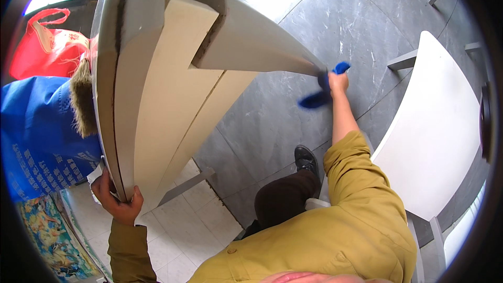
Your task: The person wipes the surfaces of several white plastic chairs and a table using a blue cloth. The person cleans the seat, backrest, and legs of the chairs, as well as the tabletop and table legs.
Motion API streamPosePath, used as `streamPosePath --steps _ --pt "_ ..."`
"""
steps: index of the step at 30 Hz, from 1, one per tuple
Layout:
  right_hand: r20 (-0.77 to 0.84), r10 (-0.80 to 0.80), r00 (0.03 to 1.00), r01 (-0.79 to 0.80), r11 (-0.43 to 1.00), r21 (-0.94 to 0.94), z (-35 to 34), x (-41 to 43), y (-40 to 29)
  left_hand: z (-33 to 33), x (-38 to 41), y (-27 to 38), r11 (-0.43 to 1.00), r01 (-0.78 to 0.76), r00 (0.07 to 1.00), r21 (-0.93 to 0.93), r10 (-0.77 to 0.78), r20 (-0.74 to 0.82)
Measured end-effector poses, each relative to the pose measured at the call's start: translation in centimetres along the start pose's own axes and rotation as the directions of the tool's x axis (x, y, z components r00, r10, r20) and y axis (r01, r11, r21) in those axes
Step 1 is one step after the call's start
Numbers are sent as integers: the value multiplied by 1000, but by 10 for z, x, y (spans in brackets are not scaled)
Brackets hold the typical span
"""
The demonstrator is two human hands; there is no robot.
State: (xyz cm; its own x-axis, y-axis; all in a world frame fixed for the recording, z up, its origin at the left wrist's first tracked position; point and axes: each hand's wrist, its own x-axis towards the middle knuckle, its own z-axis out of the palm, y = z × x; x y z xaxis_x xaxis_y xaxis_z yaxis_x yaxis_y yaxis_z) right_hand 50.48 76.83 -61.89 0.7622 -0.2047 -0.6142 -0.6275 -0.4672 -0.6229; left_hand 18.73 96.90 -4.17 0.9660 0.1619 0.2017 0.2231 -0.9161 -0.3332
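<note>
A table-like piece of furniture is tilted up before me, its cream underside showing. From it a tapered grey leg juts out over the floor. My left hand grips the grey edge at its lower corner, thumb on one side and fingers on the other. At the leg's far end my right hand is closed on a blue cloth, which is blurred and hangs loose on both sides of the fist. The cloth touches or overlaps the leg's tip; the exact contact is hidden.
A white curved seat on grey legs stands at the right. Left of the furniture are a blue bag with writing, a red bag and a frayed brush-like bundle. Below is grey tiled floor; a colourful printed surface lies lower left.
</note>
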Motion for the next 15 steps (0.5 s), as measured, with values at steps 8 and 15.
streamPosePath --steps 8,15 --pt "-64 -135 989 145 969 201 28 -19 -13 -1 -18 -5 998 67 998 -2 -67 8" --pt "393 166 904 -403 632 662 97 -2 80 -2 -31 -16 995 50 999 81 -50 -10"
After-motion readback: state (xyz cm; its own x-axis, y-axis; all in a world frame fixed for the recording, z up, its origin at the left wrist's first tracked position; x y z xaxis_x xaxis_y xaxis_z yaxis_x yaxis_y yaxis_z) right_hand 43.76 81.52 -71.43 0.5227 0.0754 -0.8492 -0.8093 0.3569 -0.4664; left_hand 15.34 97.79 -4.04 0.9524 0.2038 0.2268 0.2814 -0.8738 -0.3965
